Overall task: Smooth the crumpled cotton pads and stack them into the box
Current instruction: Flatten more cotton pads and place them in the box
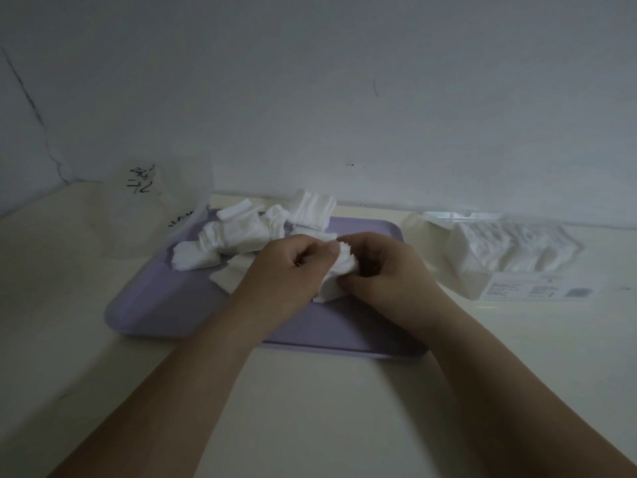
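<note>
A lilac tray (155, 305) lies on the pale table with a heap of crumpled white cotton pads (238, 232) on its far half. Above the tray's middle, my left hand (286, 270) and my right hand (386, 274) both pinch one small bunch of cotton pads (339, 270) between them. The clear plastic box (506, 257) stands to the right of the tray, with a row of white pads inside it.
A clear plastic bag (151, 208) with black writing sits at the tray's far left corner. The white wall runs close behind the tray and box. A printed label (537, 289) is on the box's near side.
</note>
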Available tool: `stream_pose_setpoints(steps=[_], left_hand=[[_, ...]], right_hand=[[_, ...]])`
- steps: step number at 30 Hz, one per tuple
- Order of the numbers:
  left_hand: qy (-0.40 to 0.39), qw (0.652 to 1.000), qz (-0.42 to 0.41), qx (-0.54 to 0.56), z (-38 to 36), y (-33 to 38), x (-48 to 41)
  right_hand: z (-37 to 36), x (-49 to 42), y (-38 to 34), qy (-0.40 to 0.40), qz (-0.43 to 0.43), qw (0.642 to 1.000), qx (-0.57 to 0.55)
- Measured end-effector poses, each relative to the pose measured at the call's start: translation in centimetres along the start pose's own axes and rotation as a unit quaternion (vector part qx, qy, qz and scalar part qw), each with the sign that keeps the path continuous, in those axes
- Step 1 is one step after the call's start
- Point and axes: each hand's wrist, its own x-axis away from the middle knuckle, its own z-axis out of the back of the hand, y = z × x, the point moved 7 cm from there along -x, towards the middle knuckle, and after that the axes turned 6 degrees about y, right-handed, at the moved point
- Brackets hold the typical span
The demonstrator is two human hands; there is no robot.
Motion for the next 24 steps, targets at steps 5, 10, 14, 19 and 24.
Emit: stream_pose_setpoints(steps=[5, 10, 14, 19, 24], left_hand=[[0.017, 1.000, -0.008, -0.024, -0.1, -0.7, -0.4], [-0.012, 0.997, -0.055, -0.052, -0.6, -0.4, -0.4], [0.031, 0.991, -0.078, -0.100, 0.8, 0.8, 0.0], [0.118, 0.944, -0.062, -0.302, 6.8, 0.7, -0.8], [0.040, 0.928, -0.007, -0.371, 7.1, -1.8, 1.1]], right_hand=[[-0.2, 0.4, -1.0, -0.026, 0.034, 0.997, 0.071], [-0.6, 0.1, -0.6, -0.041, 0.030, 0.995, 0.090], [-0.5, -0.2, -1.0, -0.009, 0.028, 0.995, 0.093], [-0.1, 0.0, -0.4, 0.037, -0.022, 0.999, -0.015], [0.1, 0.3, -0.1, 0.052, -0.049, 0.997, -0.035]])
